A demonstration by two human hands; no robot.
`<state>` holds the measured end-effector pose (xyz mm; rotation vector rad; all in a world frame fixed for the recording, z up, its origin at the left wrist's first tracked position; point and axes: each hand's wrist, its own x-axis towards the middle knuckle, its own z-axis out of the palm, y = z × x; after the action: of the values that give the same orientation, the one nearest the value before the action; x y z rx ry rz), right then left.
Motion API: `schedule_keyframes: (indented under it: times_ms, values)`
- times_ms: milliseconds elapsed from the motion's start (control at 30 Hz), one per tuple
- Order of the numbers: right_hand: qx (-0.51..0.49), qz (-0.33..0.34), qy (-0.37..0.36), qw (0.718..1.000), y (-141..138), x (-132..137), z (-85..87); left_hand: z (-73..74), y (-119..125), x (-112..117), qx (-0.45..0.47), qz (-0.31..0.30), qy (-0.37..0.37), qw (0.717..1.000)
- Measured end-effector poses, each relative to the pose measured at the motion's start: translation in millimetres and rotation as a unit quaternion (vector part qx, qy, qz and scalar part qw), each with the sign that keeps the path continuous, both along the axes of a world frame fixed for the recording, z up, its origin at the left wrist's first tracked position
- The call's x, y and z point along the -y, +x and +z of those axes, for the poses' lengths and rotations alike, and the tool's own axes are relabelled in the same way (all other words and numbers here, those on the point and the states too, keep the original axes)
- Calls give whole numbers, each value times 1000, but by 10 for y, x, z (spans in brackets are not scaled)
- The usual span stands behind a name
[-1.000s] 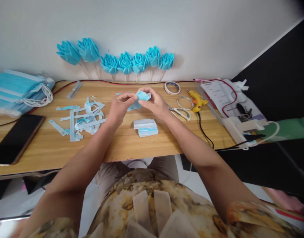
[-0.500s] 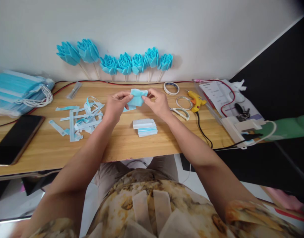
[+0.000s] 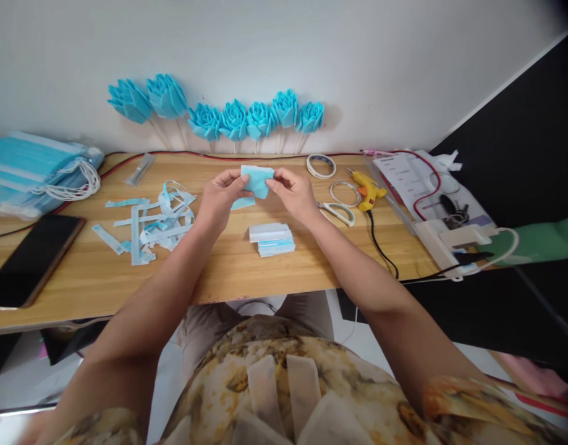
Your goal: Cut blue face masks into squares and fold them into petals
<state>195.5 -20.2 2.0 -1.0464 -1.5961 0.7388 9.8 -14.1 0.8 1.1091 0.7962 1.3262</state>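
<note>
A light blue piece of mask fabric (image 3: pixel 258 180) is stretched between my two hands, above the far half of the wooden table. My left hand (image 3: pixel 221 194) pinches its left edge between thumb and fingers. At the right edge, my right hand (image 3: pixel 293 193) grips it the same way. Another blue fabric piece (image 3: pixel 243 203) lies on the table just below, partly hidden by my left hand. Closer to me rests a stack of cut fabric pieces (image 3: pixel 275 242), white and blue.
Cut mask strips (image 3: pixel 161 222) lie left, beyond them a phone (image 3: pixel 36 259) and packed masks (image 3: pixel 28 164). Right are tape (image 3: pixel 321 157), scissors (image 3: pixel 342 213), a yellow glue gun (image 3: pixel 369 191) and a power strip (image 3: pixel 439 244). Blue fabric flowers (image 3: pixel 234 120) lean on the wall.
The fabric's top edge is straighter and flatter between my fingers than before. Both hands stay in nearly the same place, still gripping it.
</note>
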Motion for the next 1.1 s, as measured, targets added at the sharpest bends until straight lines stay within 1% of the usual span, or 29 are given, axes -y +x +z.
schedule_keyframes:
  times_ms: [200, 300, 433, 567, 733, 800, 867, 967, 1100]
  values:
    - [-64, 30, -41, 997, 4, -35, -42, 30, 13, 24, 7, 17, -13, 1000]
    - [-52, 46, -51, 996, 15, -23, -45, 36, 24, 42, 2, 22, -18, 1000]
    - [-28, 56, -53, 997, 7, -16, -57, 40, 44, 63, 8, -4, -19, 1000]
    - [-15, 37, -38, 998, -9, -14, -64, 30, 50, 53, 12, -13, -18, 1000]
    - [57, -26, -4, 998, -13, 23, -38, 10, 43, 42, 8, -24, -23, 999]
    - [54, -30, -4, 998, -19, 29, -32, 5, 43, 44, 6, -31, -25, 999]
    - [27, -5, -25, 999, -30, 27, -29, 3, 45, 44, 2, -30, -31, 999]
    - [-23, 41, -76, 996, -45, 20, -21, -1, 44, 33, 3, -19, -39, 999]
    - [-63, 61, -115, 989, -53, 16, -10, -4, 33, 17, 13, -6, -30, 999]
